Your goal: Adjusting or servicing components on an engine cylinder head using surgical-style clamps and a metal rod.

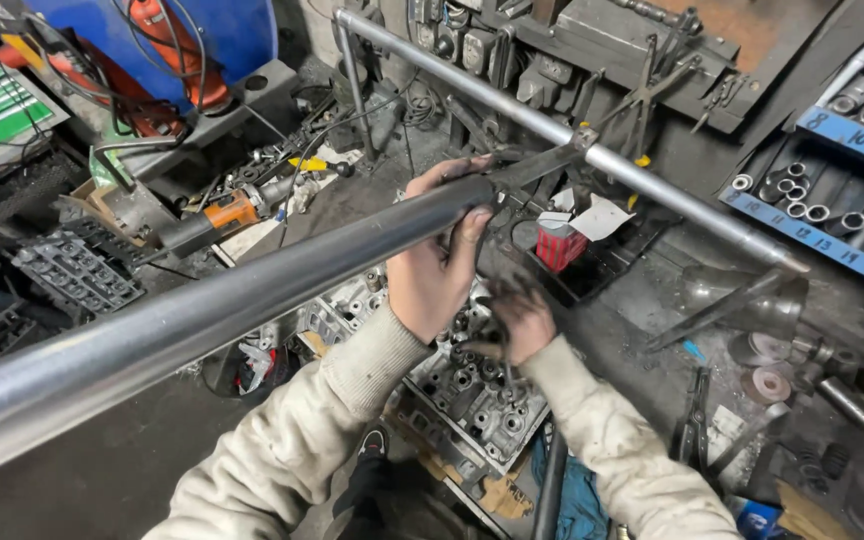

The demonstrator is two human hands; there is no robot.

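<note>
A long steel bar (202, 310) runs slantwise across the view, from the lower left corner up to the middle, where the left hand (439, 262) wraps around its far end. The fingers (472, 228) curl over the top of the bar and close on it, so this hand is clenched on the bar and not spread. Just past the bar's end, a dark lever-like tool (537, 163) reaches up and to the right and meets a thinner metal pipe (592, 152) that crosses the upper part of the view (whether the lever is clamped to that pipe I cannot tell).

Below the bar's end and a little to the right, the right hand (517, 322) rests down on an engine cylinder head (472, 395), a grey casting with rows of round holes. Its fingers are bent and grimy and seem to hold something small and dark, but the picture is too blurred there to tell what, or whether the hand is truly closed.

Left of the bar's end, beyond the bar, an angle grinder (222, 215) with an orange body lies on the cluttered surface. Right of the bar's end sits a small red container (559, 245) with white paper beside it. Further right, at the edge of the view, a blue socket rack (832, 215) holds rows of sockets. Below the cylinder head, pliers (694, 415) lie on the dirty floor.
</note>
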